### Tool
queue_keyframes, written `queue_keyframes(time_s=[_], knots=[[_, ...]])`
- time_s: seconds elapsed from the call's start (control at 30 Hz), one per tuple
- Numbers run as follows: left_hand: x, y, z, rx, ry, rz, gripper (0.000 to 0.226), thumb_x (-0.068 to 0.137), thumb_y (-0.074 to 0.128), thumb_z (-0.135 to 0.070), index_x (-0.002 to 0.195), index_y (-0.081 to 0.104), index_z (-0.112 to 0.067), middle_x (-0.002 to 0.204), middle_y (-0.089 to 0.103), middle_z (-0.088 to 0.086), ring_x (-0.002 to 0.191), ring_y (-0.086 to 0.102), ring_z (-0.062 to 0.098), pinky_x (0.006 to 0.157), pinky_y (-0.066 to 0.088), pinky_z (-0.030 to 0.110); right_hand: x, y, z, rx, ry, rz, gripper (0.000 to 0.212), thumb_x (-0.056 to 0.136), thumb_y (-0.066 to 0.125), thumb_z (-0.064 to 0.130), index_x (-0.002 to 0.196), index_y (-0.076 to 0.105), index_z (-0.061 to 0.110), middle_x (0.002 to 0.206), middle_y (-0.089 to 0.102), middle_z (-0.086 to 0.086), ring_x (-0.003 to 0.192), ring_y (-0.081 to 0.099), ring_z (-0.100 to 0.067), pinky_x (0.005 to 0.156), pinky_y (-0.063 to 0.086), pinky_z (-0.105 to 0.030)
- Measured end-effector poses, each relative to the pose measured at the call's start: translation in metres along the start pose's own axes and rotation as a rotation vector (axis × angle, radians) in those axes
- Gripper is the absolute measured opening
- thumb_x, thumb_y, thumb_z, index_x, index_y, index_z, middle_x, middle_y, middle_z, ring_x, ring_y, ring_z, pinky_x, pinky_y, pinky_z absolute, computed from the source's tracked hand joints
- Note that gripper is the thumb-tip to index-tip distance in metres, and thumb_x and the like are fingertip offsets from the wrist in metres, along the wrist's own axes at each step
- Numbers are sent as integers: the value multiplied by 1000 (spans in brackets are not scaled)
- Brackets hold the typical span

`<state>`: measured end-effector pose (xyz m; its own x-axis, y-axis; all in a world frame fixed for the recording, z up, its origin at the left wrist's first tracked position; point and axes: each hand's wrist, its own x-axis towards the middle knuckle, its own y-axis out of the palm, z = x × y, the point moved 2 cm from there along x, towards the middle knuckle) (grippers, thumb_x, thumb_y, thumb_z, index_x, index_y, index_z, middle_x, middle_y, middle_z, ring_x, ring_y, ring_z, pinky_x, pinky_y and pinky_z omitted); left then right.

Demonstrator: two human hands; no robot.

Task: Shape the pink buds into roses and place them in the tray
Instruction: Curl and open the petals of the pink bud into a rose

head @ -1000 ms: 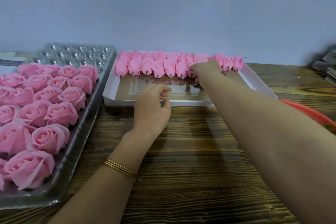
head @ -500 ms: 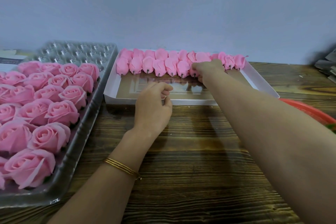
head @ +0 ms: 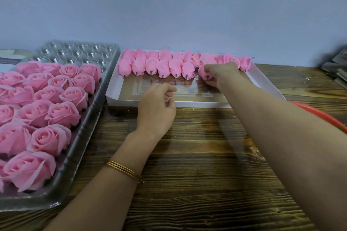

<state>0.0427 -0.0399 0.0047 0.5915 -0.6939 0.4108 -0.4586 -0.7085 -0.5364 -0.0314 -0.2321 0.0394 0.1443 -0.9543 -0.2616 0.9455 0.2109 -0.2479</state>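
Note:
Several closed pink buds lie in two rows at the far end of a shallow white box. My right hand reaches into the box and pinches one pink bud in the front row. My left hand hovers over the box's near rim with fingers loosely curled, holding nothing. On the left, a clear plastic tray with round cells holds several finished pink roses; its far cells are bare.
The wooden table stretches toward me between my forearms. A red rim of a basin shows at the right edge. Grey stacked items sit at the far right by the wall. A gold bangle circles my left wrist.
My right hand has closed on a front-row bud and drawn it slightly toward me. My left hand has barely moved.

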Motion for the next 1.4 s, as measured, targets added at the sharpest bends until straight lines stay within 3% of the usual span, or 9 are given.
queue_keyframes(time_s=[0.13, 0.27, 0.37, 0.47, 0.7, 0.93, 1.1, 1.23, 1.4], knots=[[0, 1, 0, -7, -9, -2, 29, 87, 63, 2, 110, 67, -14, 99, 60, -3, 88, 56, 7, 84, 48, 22, -7, -6, -4, 117, 21, 20, 32, 76, 49, -18, 54, 40, 3, 29, 43, -4, 19, 40, -14, 40, 48, -27], [0, 1, 2, -16, -1, -16, 28, 86, 63, 2, 109, 67, -14, 98, 60, -4, 86, 55, 7, 83, 48, 21, -11, -7, -7, 157, -24, -15, 23, 71, 58, -14, 62, 45, 3, 58, 48, -8, 24, 44, -12, 39, 50, -29], [1, 3, 3, -23, 3, -31, 28, 86, 63, 2, 108, 68, -13, 96, 61, -3, 86, 56, 8, 83, 49, 23, -12, -5, -7, 174, -62, -29, 17, 66, 65, -8, 73, 54, 2, 77, 59, -12, 57, 58, -19, 65, 61, -42], [3, 3, 5, -52, -8, -61, 27, 86, 63, 1, 108, 68, -13, 95, 63, -2, 86, 58, 10, 81, 49, 21, -16, -3, -6, 220, -76, 12, 32, 66, 68, -6, 97, 61, -8, 102, 66, -20, 76, 66, -26, 67, 62, -42], [5, 6, -2, -371, -158, -116, 28, 88, 68, -9, 113, 61, -18, 92, 64, -11, 83, 63, -5, 74, 47, 4, -60, 2, -13, 213, -198, 89, 15, 66, 71, -1, 57, 61, 2, 58, 58, -10, 58, 61, -24, 73, 61, -44], [9, 8, -12, -942, -399, 112, 33, 68, 66, -11, 100, 67, -2, 103, 71, 16, 104, 67, 23, 99, 53, 38, -96, 0, -33, 266, -244, 159, 33, 72, 77, 4, 99, 64, -8, 85, 67, -21, 67, 65, -24, 79, 60, -43], [5, 13, -16, -1166, -458, 336, 25, 71, 63, -16, 91, 66, -1, 102, 71, 16, 101, 68, 27, 89, 57, 33, -110, -11, -52, 176, -340, 80, 40, 64, 83, 15, 99, 66, 11, 90, 72, -13, 82, 70, -26, 84, 57, -49], [-1, 20, -24, -1116, -436, 478, 42, 77, 65, -24, 114, 65, -5, 118, 67, 24, 114, 64, 33, 102, 50, 40, -118, -15, -63, 141, -415, 47, 42, 65, 83, 23, 102, 65, 14, 80, 72, 2, 71, 69, -13, 75, 59, -39], [-9, 23, -24, -1134, -421, 524, 22, 76, 68, -16, 98, 69, -10, 98, 74, 10, 90, 70, 17, 83, 56, 28, -129, -14, -73, 155, -450, 47, 43, 57, 77, 32, 96, 65, 20, 78, 71, 4, 71, 69, -12, 69, 60, -43]])
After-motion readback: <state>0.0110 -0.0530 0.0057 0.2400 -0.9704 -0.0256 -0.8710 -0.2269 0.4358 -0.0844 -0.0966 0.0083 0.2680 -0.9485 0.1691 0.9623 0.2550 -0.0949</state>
